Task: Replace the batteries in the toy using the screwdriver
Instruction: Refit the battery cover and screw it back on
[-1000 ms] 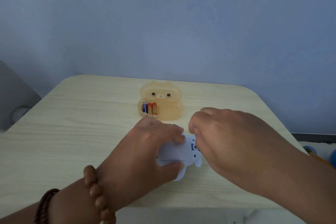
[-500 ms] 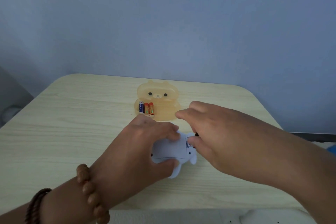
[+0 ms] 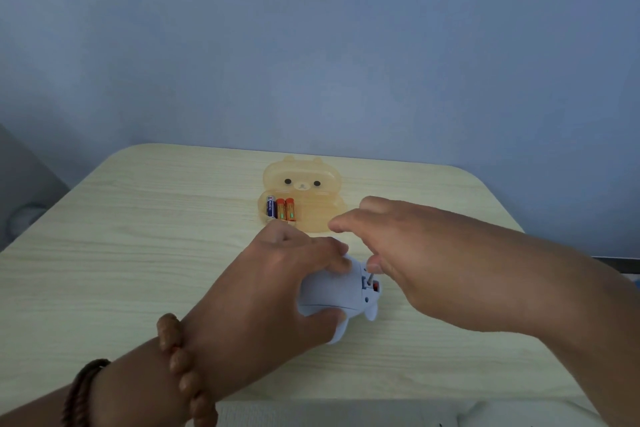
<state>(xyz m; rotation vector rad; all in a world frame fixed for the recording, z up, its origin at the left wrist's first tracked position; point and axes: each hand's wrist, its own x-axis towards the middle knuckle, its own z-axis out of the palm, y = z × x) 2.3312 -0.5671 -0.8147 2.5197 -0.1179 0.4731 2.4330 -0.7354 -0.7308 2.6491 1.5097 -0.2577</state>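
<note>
Lower centre of the frame: left hand grasps the pale blue toy on the table. Right hand pinches the screwdriver, tip in the toy. Above centre, the orange case holds 3 batteries.
</note>
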